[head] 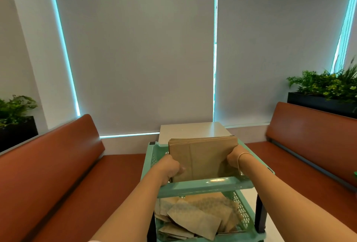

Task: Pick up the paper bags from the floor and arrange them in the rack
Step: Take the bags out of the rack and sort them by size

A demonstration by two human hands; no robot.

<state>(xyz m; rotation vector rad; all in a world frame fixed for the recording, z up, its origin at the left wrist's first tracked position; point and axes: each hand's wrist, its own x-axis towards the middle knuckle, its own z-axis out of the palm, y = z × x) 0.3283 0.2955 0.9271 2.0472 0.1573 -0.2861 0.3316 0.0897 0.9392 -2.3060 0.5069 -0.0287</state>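
Finding: the task stands part done; a green plastic rack (204,185) stands at six o'clock in the head view, between two brown benches, and both of its visible tiers hold brown paper bags. In the top tier a squared stack of paper bags (202,156) stands on edge, its top edge rising above the rim towards twelve o'clock; the left hand (171,167) grips the stack's edge at nine o'clock, fingers curled round it with the thumb across the front face; the right hand (234,157) grips the opposite edge at three o'clock, fingers wrapped behind, a thin bracelet on that wrist; both hands are closed on the stack and neither is free. Whether the stack rests on the tier floor or is held just clear of it cannot be told; the front rail hides its lower edge. In the lower tier, loose paper bags (193,220) lie flat and overlapping at odd angles; these are in the rack but, by judgement, not yet arranged. Almost no floor is in view, only a pale strip at five o'clock beside the rack, so the count of bags left to collect cannot be told. Remaining, by judgement: seat the held stack, release it, then straighten the lower tier.
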